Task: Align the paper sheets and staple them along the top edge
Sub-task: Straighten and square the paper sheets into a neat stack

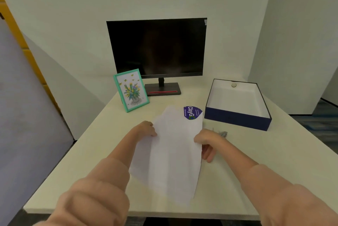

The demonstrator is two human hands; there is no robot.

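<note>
Two peach sleeves (95, 189) reached in over the near edge of the white desk (73, 161), the hands meeting around a loose stack of white paper sheets (172, 154) held up above the middle of the desk. The left hand (146, 128) pinched the stack's left edge between thumb and curled fingers; the right hand (206, 143) gripped the right edge, thumb on the facing side and fingers folded behind, with the lower fingers hanging slightly apart. The sheets bowed between the two grips and their top corners fanned out unevenly, so the edges were plainly not yet square.

Just beyond the right hand lay a small grey metal object (222, 133) on the desk, too blurred to identify with certainty; it may have been the stapler. Past the paper's top edge a purple round sticker (192, 112) showed on the desk, partly covered by the sheets. Further back, toward the right edge, stood an open navy box (237, 117) with a white interior, and at the far side a green-framed flower picture (130, 90) leaned beside a dark monitor (157, 48).

The risks looked simple: a side pinch this light could let inner sheets slip or buckle while being tapped level, and stapling before the top edges matched would fix the misalignment.
</note>
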